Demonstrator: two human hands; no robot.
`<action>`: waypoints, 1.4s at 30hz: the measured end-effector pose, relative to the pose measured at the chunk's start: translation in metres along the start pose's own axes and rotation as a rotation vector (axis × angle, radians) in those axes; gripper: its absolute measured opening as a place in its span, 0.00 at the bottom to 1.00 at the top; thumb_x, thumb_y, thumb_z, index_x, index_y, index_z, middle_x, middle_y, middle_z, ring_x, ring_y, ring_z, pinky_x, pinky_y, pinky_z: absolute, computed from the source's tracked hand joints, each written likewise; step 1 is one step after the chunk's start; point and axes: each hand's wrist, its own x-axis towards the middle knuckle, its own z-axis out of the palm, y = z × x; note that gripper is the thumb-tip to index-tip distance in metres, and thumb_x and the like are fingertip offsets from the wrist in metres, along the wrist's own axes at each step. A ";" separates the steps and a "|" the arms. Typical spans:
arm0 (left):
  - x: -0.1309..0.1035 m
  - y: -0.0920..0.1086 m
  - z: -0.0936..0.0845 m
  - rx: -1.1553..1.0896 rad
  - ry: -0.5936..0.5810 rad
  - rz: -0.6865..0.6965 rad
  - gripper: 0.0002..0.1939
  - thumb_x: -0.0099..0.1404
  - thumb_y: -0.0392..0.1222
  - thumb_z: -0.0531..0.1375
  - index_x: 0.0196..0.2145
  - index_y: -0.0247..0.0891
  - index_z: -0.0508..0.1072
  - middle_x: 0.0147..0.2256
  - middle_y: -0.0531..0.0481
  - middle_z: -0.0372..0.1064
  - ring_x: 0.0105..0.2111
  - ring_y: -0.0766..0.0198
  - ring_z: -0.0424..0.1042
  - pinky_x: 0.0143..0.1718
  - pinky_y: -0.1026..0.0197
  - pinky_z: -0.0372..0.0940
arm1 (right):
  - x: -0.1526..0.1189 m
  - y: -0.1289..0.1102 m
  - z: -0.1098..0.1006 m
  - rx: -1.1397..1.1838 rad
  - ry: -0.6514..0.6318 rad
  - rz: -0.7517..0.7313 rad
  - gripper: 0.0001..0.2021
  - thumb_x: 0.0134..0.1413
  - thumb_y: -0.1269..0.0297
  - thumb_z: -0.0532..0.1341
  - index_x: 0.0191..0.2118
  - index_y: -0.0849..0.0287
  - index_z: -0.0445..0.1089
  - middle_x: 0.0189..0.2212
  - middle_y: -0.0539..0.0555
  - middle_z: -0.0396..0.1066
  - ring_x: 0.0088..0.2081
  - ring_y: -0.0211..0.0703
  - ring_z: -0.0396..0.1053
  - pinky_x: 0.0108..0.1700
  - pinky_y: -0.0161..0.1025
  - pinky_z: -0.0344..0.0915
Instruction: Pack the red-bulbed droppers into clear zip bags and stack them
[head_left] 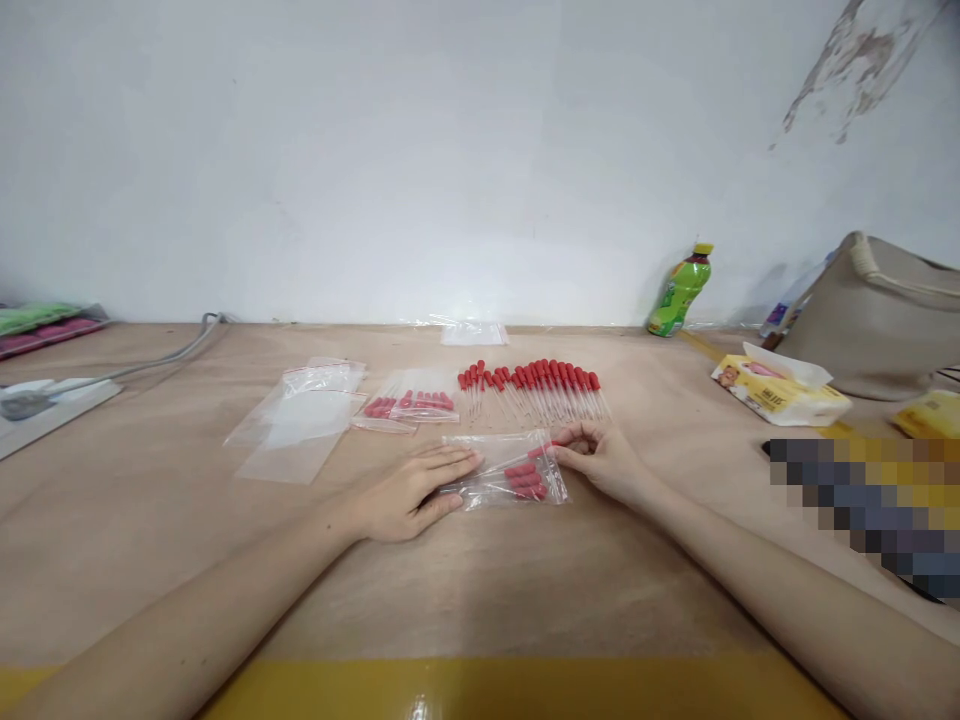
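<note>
Droppers with red bulbs and slim clear tubes (523, 481) lie inside a transparent flat plastic bag (499, 449) on the brown table (480, 585). The left hand (416, 490) covers the bag's left end, its grip unclear; the right hand (598, 458) pinches another red bulb (545, 449) opposite.

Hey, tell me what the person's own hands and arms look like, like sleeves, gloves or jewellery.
The left hand and right hand are bare, with no gloves, rings or watch visible. The left forearm and right forearm show no sleeves.
</note>
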 end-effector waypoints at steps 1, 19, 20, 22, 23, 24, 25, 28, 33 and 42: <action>0.000 0.000 0.000 -0.001 0.005 0.005 0.25 0.68 0.44 0.47 0.61 0.46 0.45 0.60 0.51 0.48 0.59 0.57 0.50 0.59 0.50 0.48 | 0.000 0.000 0.002 -0.061 0.000 -0.017 0.13 0.39 0.56 0.64 0.26 0.60 0.66 0.18 0.46 0.63 0.20 0.33 0.59 0.23 0.32 0.56; 0.002 0.000 -0.001 -0.027 0.020 0.028 0.23 0.68 0.43 0.48 0.60 0.46 0.50 0.59 0.50 0.49 0.59 0.57 0.50 0.59 0.49 0.47 | 0.042 -0.031 0.006 -0.622 0.196 -0.233 0.06 0.45 0.67 0.57 0.30 0.59 0.69 0.30 0.52 0.70 0.34 0.40 0.66 0.38 0.35 0.60; 0.002 0.000 -0.001 -0.024 0.014 0.036 0.22 0.68 0.43 0.48 0.59 0.47 0.51 0.59 0.51 0.48 0.59 0.57 0.50 0.59 0.49 0.47 | 0.051 -0.037 0.011 -0.647 0.154 -0.226 0.07 0.45 0.67 0.57 0.32 0.60 0.69 0.30 0.52 0.71 0.34 0.40 0.67 0.37 0.34 0.60; 0.002 0.001 -0.001 -0.020 0.000 0.045 0.22 0.68 0.42 0.48 0.59 0.48 0.52 0.60 0.51 0.48 0.59 0.58 0.49 0.58 0.50 0.47 | 0.069 -0.047 0.025 -0.735 0.075 -0.170 0.09 0.46 0.69 0.56 0.36 0.61 0.68 0.32 0.53 0.71 0.36 0.41 0.67 0.38 0.34 0.60; 0.002 0.001 -0.002 -0.018 -0.003 0.045 0.22 0.68 0.42 0.47 0.59 0.48 0.53 0.60 0.51 0.48 0.59 0.58 0.49 0.58 0.51 0.48 | 0.077 -0.051 0.033 -0.791 0.045 -0.126 0.10 0.47 0.70 0.56 0.38 0.62 0.67 0.34 0.55 0.71 0.38 0.42 0.67 0.38 0.34 0.60; 0.002 0.001 -0.001 -0.015 -0.006 0.042 0.22 0.68 0.42 0.48 0.59 0.48 0.53 0.60 0.51 0.47 0.59 0.58 0.49 0.58 0.51 0.48 | 0.084 -0.054 0.042 -0.837 0.028 -0.078 0.11 0.47 0.70 0.56 0.39 0.63 0.66 0.36 0.58 0.71 0.40 0.44 0.67 0.39 0.35 0.60; 0.002 0.001 -0.001 -0.012 -0.007 0.038 0.22 0.68 0.42 0.48 0.59 0.47 0.53 0.60 0.51 0.47 0.59 0.58 0.49 0.58 0.50 0.47 | 0.090 -0.055 0.049 -0.864 0.018 -0.039 0.13 0.46 0.71 0.56 0.41 0.65 0.66 0.38 0.60 0.70 0.41 0.46 0.67 0.38 0.36 0.61; 0.002 0.002 -0.001 -0.002 -0.009 0.028 0.22 0.68 0.43 0.47 0.59 0.47 0.53 0.60 0.50 0.47 0.59 0.58 0.49 0.59 0.50 0.47 | 0.102 -0.056 0.068 -0.879 0.005 0.048 0.16 0.46 0.73 0.56 0.44 0.69 0.64 0.40 0.66 0.68 0.42 0.51 0.68 0.38 0.38 0.62; 0.002 0.002 -0.001 0.012 -0.004 0.033 0.22 0.68 0.42 0.47 0.59 0.45 0.52 0.60 0.50 0.48 0.59 0.58 0.49 0.59 0.51 0.47 | 0.106 -0.061 0.079 -0.864 -0.007 0.133 0.19 0.46 0.76 0.55 0.47 0.72 0.60 0.42 0.70 0.66 0.46 0.54 0.66 0.40 0.40 0.62; 0.002 0.003 -0.002 0.014 -0.008 0.023 0.22 0.68 0.43 0.46 0.59 0.46 0.51 0.60 0.50 0.47 0.59 0.58 0.49 0.59 0.50 0.47 | 0.069 -0.049 -0.001 -0.416 0.186 -0.086 0.27 0.47 0.71 0.52 0.54 0.64 0.46 0.22 0.48 0.63 0.23 0.39 0.65 0.25 0.35 0.61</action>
